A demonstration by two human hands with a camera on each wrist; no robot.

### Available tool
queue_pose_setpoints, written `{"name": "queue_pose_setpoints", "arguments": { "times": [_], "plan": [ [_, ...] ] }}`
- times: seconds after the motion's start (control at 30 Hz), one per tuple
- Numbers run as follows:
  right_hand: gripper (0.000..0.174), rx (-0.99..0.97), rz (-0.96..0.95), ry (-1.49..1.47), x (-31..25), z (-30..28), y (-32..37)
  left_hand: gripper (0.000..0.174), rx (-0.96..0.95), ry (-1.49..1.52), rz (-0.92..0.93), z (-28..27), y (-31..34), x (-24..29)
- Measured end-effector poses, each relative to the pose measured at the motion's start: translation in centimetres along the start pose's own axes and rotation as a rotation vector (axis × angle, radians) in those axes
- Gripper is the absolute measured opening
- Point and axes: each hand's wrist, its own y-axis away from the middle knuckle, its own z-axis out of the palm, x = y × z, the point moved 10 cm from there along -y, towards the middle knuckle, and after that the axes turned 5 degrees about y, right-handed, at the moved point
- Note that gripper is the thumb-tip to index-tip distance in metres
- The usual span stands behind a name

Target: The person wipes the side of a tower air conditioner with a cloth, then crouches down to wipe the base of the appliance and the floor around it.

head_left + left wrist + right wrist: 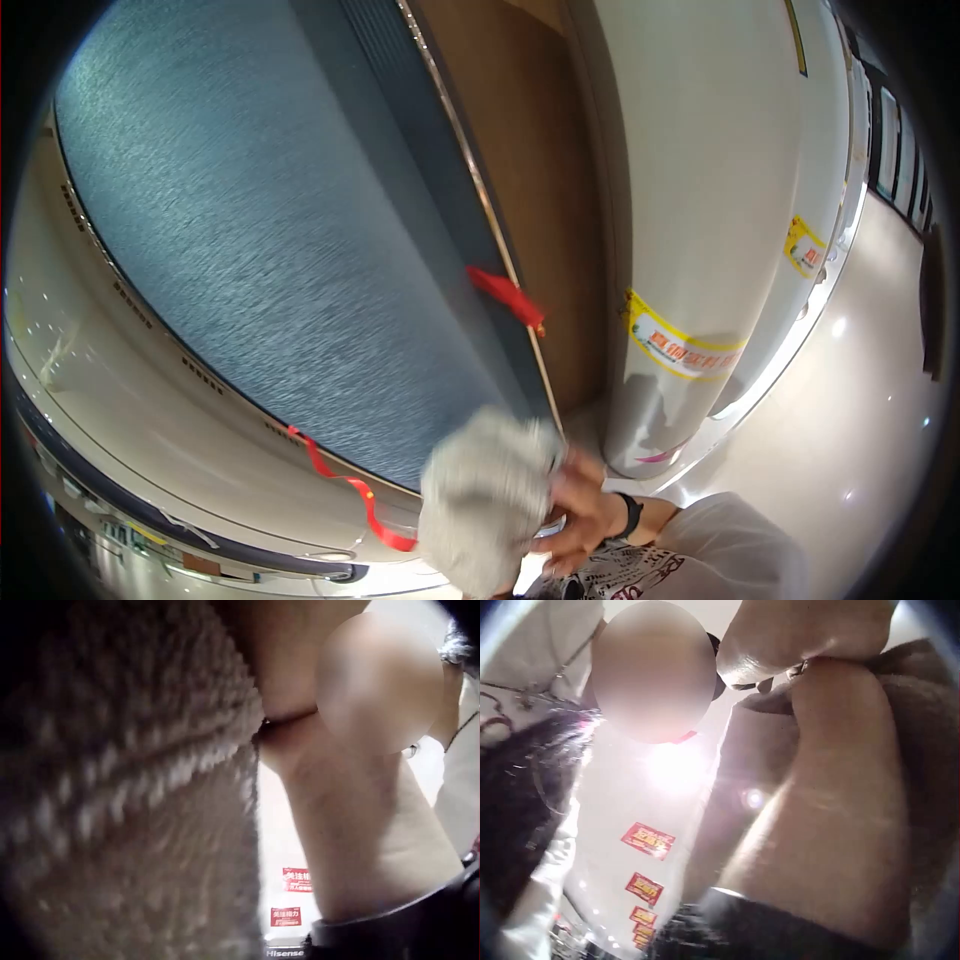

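A pale, fuzzy cloth (485, 500), blurred in the head view, is bunched in front of a large blue-grey brushed panel (270, 230). My right hand (580, 510), with a black band at its wrist, grips the cloth's right side with bent fingers. In the head view the cloth hides my left hand. The left wrist view has my left hand (330, 765) curled at the edge of the cloth (142, 802), pressed close to the other hand. From the right wrist, both hands meet near the top, with the cloth (934, 787) dark along the right side.
Red ribbons (365, 500) hang at the panel's edges. To the right stands a rounded white appliance (710, 180) with a yellow-and-white label (685, 340). A glossy pale floor (800, 440) lies beyond it. Red stickers (649, 840) mark a white surface in the wrist views.
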Motion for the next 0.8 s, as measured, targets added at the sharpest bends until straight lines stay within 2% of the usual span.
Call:
{"name": "queue_pose_setpoints", "arguments": {
  "times": [0.13, 0.17, 0.2, 0.27, 0.3, 0.33, 0.37, 0.43, 0.47, 0.63, 0.73, 0.8],
  "plan": [
    [0.044, -0.075, 0.126, 0.09, 6.3, -2.5, -3.5, 0.052, -0.018, -0.075, 0.104, 3.8, -3.9, 3.7],
    [0.046, -0.182, 0.243, 0.062, 8.5, -2.1, -2.9, 0.052, -0.037, -0.101, 0.117, 4.8, -4.8, 4.2],
    [0.048, -0.287, 0.361, 0.031, 10.8, -1.5, -1.8, 0.052, -0.054, -0.124, 0.12, 5.7, -5.3, 4.3],
    [0.051, -0.405, 0.342, 0.09, 12.4, -0.7, 5.6, 0.051, -0.088, -0.168, 0.12, 6.9, -5.2, 4.2],
    [0.051, -0.423, 0.427, 0.077, 12.7, -0.6, 8.7, 0.051, -0.104, -0.177, 0.115, 7.1, -4.8, 4.2],
    [0.051, -0.464, 0.419, 0.09, 12.8, -0.4, 11.6, 0.051, -0.119, -0.182, 0.111, 7.4, -4.5, 4.2],
    [0.051, -0.46, 0.403, 0.069, 12.1, -0.6, 12.9, 0.051, -0.13, -0.189, 0.106, 7.4, -4.2, 4.3],
    [0.052, -0.504, 0.575, 0.062, 12.8, -0.2, 14.5, 0.051, -0.145, -0.202, 0.097, 7.5, -3.9, 4.3],
    [0.052, -0.498, 0.567, 0.049, 13.0, 0.1, 14.2, 0.051, -0.152, -0.202, 0.095, 7.5, -4.0, 4.3],
    [0.053, -0.283, 0.332, 0.052, 11.7, -1.7, 0.0, 0.05, -0.159, -0.221, 0.12, 7.0, -6.4, 4.7],
    [0.052, -0.263, 0.315, 0.019, 12.0, -0.7, -2.1, 0.05, -0.164, -0.228, 0.127, 6.5, -7.3, 4.9],
    [0.052, -0.183, 0.544, -0.234, 13.7, -0.3, 1.1, 0.05, -0.172, -0.231, 0.131, 6.4, -6.9, 5.1]
  ]
}}
